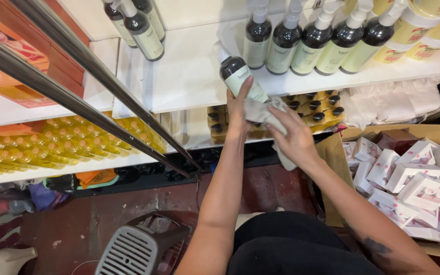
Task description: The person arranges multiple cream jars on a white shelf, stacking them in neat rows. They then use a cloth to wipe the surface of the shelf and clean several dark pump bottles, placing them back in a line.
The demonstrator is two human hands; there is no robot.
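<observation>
left hand point(239, 109) gripped a dark pump bottle point(239, 75), tilted before the white shelf point(189, 76) | right hand point(294, 135) clutched a grey cloth point(260, 113) against it | red floor point(128, 203), box of cartons point(408, 178) alongside

Dark pump bottle point(237, 75) with pale green label, tilted, beside crumpled grey cloth point(262, 113), before white shelf.

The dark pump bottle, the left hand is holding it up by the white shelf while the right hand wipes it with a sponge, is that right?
Not a sponge: the head view shows the right hand pressing a grey cloth against the dark pump bottle. The rest holds: the left hand grips the bottle in front of the white shelf.
</observation>
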